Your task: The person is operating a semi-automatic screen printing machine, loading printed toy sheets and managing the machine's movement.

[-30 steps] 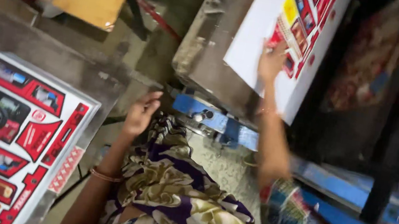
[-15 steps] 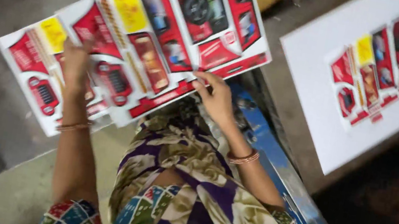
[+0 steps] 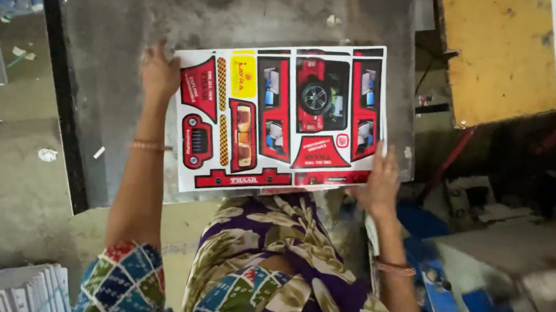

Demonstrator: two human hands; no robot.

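I am holding a printed die-cut sheet [image 3: 278, 114], red and yellow toy-car box panels, by two edges: my left hand [image 3: 159, 74] is gripping its left corner, my right hand [image 3: 379, 185] is pinching the lower right edge. The sheet is lying over the dark metal table [image 3: 168, 0], roughly flat. I am judging this as the laying-down step; squaring it on the plate would call for both hands lowering evenly.
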